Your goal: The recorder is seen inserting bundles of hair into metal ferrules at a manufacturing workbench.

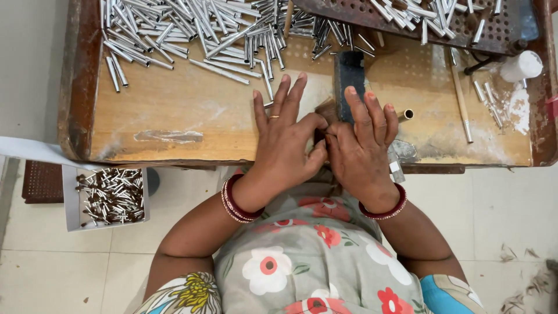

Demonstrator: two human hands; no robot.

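Both hands (325, 145) pinch a small brown tuft (326, 110).

Item between both thumbs hidden; metal tube pile (192, 26) cut off at top edge

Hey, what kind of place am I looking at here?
Probably a small hand-assembly workshop. A worn wooden workbench holds a heap of short metal tubes, a box of more tubes sits on the tiled floor, and both hands, left hand and right hand, work at a small dark block.
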